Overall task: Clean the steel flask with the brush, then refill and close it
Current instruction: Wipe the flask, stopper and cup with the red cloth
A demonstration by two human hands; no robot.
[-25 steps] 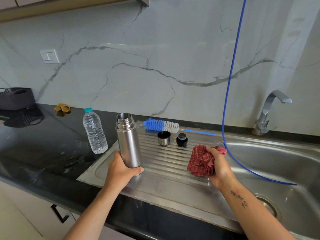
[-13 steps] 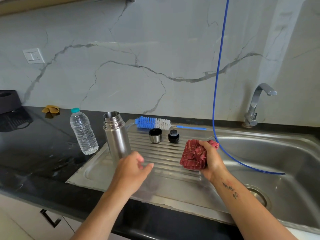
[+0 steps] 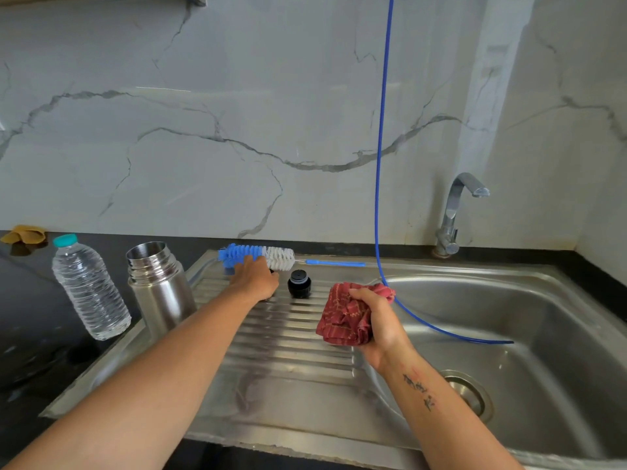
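One sink (image 3: 559,300) with a ribbed drainboard (image 3: 288,351) is set into one dark counter (image 3: 27,334). One open steel flask (image 3: 159,293) is stood upright at the drainboard's left edge, just beside one capped water bottle (image 3: 89,290). One red cloth (image 3: 346,315) is gripped by the curled fingers of the right hand (image 3: 380,320). One brush (image 3: 271,257) is laid along the back rim. The left hand (image 3: 256,279) is placed over a small item beside one black stopper (image 3: 299,283); its finger state cannot be told.
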